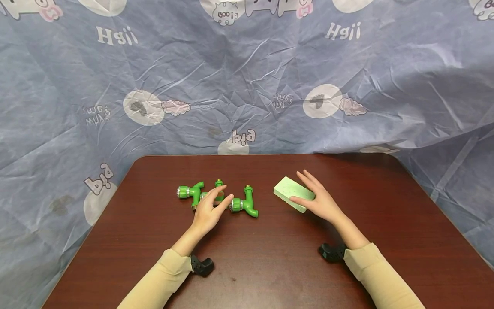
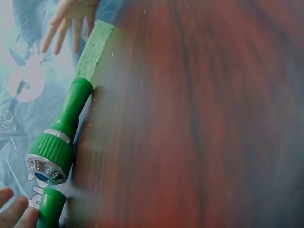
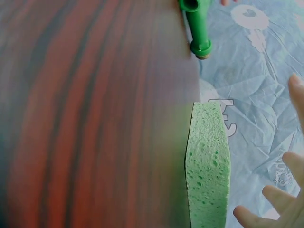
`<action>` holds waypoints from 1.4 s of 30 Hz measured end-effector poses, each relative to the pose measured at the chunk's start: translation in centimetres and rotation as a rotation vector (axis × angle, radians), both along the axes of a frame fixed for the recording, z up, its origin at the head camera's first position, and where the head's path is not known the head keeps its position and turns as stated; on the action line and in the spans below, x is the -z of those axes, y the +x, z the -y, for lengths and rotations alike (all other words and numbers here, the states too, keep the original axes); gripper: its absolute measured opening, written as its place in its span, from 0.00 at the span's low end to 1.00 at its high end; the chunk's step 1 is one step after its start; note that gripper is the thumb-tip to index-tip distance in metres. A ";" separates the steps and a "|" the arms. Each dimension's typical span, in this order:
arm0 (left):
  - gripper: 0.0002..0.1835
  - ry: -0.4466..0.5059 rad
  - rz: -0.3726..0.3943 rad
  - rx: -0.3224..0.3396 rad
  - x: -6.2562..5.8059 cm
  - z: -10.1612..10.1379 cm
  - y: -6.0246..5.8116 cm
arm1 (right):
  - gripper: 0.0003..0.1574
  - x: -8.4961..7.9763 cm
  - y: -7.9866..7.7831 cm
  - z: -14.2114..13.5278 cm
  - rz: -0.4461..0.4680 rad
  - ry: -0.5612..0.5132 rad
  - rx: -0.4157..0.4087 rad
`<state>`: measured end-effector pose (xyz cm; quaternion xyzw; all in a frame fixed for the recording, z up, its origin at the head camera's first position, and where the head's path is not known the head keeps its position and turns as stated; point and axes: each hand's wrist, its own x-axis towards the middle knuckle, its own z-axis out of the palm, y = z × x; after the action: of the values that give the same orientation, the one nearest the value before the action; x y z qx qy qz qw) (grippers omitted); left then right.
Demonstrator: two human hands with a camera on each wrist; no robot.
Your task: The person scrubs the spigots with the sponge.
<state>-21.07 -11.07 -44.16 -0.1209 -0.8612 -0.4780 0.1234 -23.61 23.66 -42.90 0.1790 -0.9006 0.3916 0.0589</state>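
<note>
Three green plastic taps with ribbed green and silver knobs lie left of centre: a left tap (image 1: 196,191), a middle tap (image 1: 219,183) and a right tap (image 1: 247,201). My left hand (image 1: 205,215) is over the middle tap and partly hides it, thumb and fingers apart, holding nothing. A pale green sponge block (image 1: 290,191) lies to the right, slanted. Over its right end my right hand (image 1: 323,204) spreads its fingers, overlapping the sponge in the head view. The right wrist view has the porous sponge (image 3: 208,166) beside the spread fingers (image 3: 278,197), with a gap between.
A dark reddish-brown wooden table (image 1: 262,262) carries everything. Behind it hangs a wrinkled blue-grey printed cloth (image 1: 247,77), reaching down both sides. Each wrist wears a black camera mount, the left one (image 1: 202,266) and the right one (image 1: 332,252), below cream sleeves.
</note>
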 end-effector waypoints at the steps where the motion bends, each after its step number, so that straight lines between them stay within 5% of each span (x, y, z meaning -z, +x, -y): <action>1: 0.27 0.005 0.014 -0.008 0.1 0.0 0.0 | 0.51 0.1 -0.1 0.0 0.003 -0.023 0.008; 11: 0.26 0.086 0.094 -0.025 0.9 -0.1 -0.1 | 0.46 -0.4 0.9 0.2 0.063 -0.193 0.021; 16: 0.24 0.121 0.076 -0.013 1.6 -0.2 0.0 | 0.48 2.2 -0.3 -0.9 0.070 -0.144 0.050; 25: 0.30 0.045 -0.037 0.101 2.9 -0.3 -0.2 | 0.52 3.3 -0.5 -1.3 0.087 -0.030 0.045; 42: 0.26 -0.141 -0.302 0.129 3.8 -0.1 -0.6 | 0.51 3.4 0.0 -1.1 0.127 -0.054 0.078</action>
<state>-21.67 -11.00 -47.95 -0.2549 -0.8546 -0.3997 0.2117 -23.66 24.76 -46.27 0.1168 -0.8980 0.4237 0.0216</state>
